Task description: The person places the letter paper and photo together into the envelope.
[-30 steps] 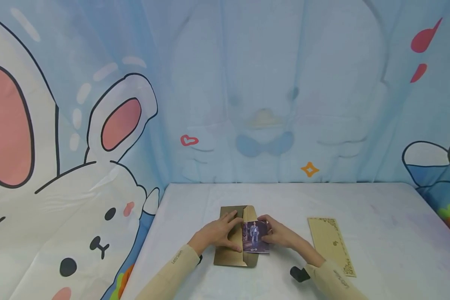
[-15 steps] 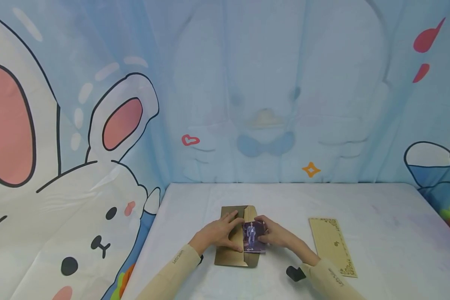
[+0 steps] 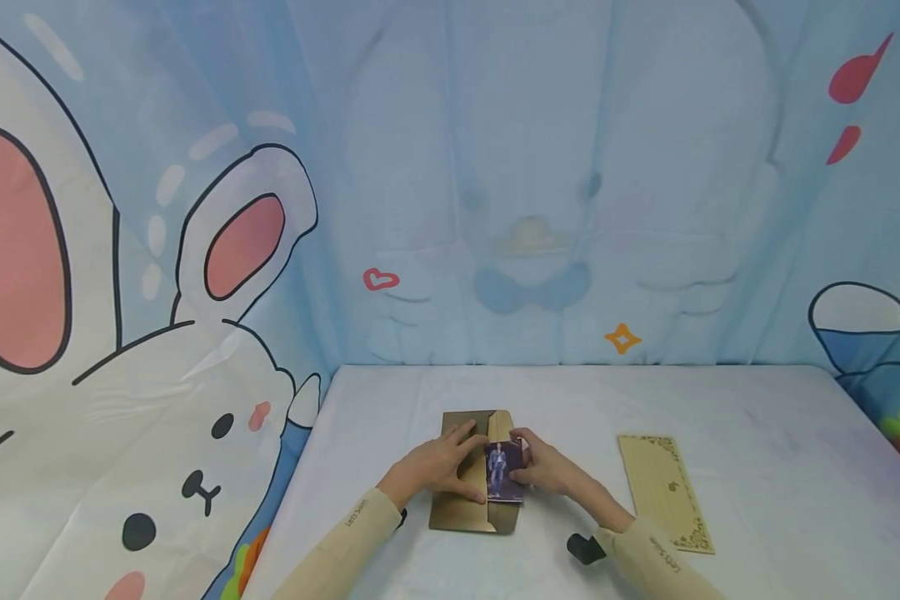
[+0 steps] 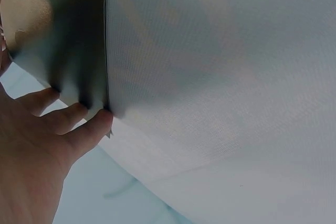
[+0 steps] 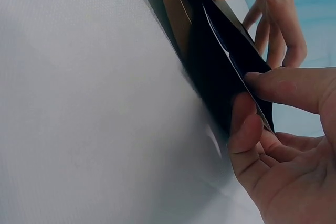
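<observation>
A gold paper envelope lies on the white table, its flap unfolded to the right. My left hand rests on the envelope with fingers spread and thumb near the opening. In the left wrist view, fingertips touch its shiny gold edge. A dark purple photo, showing a standing figure, lies partly over the flap; its left part is hidden inside the envelope. My right hand pinches the photo's right edge between thumb and fingers, as the right wrist view also shows.
A flat, pale gold envelope-like sheet with brown ornamental corners lies on the table to the right, beside the right forearm. Behind the table hangs a blue cartoon-print curtain. A dark wrist device shows at the right sleeve.
My right hand has moved left with the photo, and less of the photo shows outside the envelope. The left hand has stayed in place on the envelope.
</observation>
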`<state>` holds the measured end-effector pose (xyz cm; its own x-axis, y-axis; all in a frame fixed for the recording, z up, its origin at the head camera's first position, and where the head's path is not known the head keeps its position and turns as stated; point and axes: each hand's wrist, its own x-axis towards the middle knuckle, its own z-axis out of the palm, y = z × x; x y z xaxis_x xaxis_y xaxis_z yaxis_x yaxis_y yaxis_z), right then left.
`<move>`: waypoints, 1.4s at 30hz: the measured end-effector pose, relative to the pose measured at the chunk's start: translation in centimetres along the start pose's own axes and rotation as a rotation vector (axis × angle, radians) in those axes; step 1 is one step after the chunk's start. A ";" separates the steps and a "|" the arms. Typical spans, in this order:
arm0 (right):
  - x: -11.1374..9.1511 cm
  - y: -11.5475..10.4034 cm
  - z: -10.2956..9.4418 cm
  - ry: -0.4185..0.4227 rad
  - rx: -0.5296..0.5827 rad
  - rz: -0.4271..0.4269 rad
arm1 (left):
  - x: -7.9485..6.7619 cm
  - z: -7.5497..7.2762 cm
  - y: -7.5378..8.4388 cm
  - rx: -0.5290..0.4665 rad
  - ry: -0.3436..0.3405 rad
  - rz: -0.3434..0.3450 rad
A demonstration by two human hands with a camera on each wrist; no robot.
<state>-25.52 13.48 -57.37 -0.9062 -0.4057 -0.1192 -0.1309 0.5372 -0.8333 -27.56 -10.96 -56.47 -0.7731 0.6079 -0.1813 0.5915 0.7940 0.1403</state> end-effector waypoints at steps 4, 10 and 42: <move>0.1 -0.2 0.3 0.015 -0.004 0.008 | 0.0 0.1 -0.1 0.007 0.002 0.006; 0.2 -0.4 0.9 0.051 0.001 0.031 | 0.0 0.0 -0.1 0.013 0.000 0.003; 1.7 -1.5 2.7 0.115 -0.046 0.048 | 0.1 0.3 -0.3 -0.012 0.000 0.015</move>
<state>-25.75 10.05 -57.80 -0.9517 -0.2925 -0.0937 -0.1020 0.5886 -0.8020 -27.75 -11.12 -56.79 -0.7643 0.6194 -0.1793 0.5999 0.7850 0.1549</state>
